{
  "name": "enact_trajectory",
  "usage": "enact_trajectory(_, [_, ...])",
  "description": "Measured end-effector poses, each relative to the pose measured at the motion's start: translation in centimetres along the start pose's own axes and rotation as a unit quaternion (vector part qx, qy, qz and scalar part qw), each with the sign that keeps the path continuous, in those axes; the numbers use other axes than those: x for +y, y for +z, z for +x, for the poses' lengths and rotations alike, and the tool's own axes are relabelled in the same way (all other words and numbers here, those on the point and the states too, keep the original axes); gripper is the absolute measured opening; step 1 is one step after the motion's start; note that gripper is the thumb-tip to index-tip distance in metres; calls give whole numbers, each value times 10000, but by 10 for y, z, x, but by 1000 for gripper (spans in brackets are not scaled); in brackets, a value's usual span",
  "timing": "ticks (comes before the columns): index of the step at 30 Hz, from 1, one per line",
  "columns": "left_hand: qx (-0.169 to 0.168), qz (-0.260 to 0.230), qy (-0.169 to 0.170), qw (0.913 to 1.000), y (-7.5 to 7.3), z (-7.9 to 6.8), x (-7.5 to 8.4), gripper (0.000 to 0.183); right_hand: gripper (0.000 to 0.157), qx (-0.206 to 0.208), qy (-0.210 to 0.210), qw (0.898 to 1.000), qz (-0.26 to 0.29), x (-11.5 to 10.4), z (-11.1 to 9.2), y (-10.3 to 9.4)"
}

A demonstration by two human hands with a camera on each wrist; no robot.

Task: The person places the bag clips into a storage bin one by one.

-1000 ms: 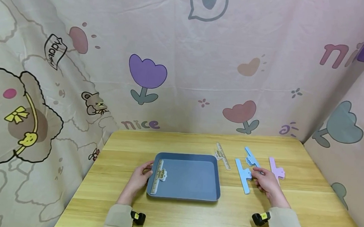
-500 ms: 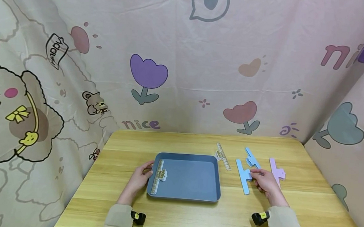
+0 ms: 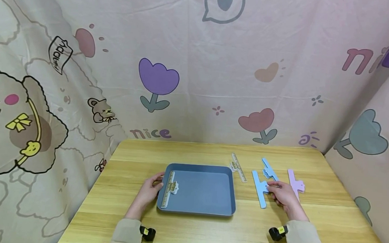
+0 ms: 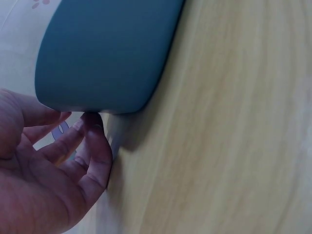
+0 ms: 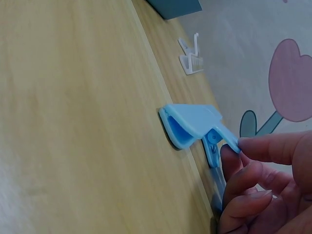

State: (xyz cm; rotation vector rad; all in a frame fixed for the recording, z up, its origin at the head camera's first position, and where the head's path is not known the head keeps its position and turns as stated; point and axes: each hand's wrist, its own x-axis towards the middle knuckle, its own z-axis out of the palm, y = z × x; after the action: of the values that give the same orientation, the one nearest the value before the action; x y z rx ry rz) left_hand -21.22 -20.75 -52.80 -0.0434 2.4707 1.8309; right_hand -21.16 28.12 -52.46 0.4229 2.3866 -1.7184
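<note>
A grey-blue tray stands on the wooden table, and my left hand holds its left edge. In the left wrist view, curled fingertips meet the tray's outer wall. Along the tray's left inside lies a gold-patterned ruler-edged clip. My right hand pinches the handle of a light blue clip, which lies on the table right of the tray. The right wrist view shows the thumb on the upper handle of this blue clip, with fingers curled below.
A second blue clip lies just behind my right hand, and a purple clip to its right. Another gold-patterned clip is by the tray's far right corner. A printed curtain hangs behind the table.
My right hand has shifted slightly left onto the blue clip's handle. My left hand and the tray have stayed in place.
</note>
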Motion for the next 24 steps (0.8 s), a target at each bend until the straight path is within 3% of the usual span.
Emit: enact_trajectory(24, [-7, 77, 11, 10000, 0, 0, 0, 44, 50, -126, 31, 9976, 675, -1, -2, -5])
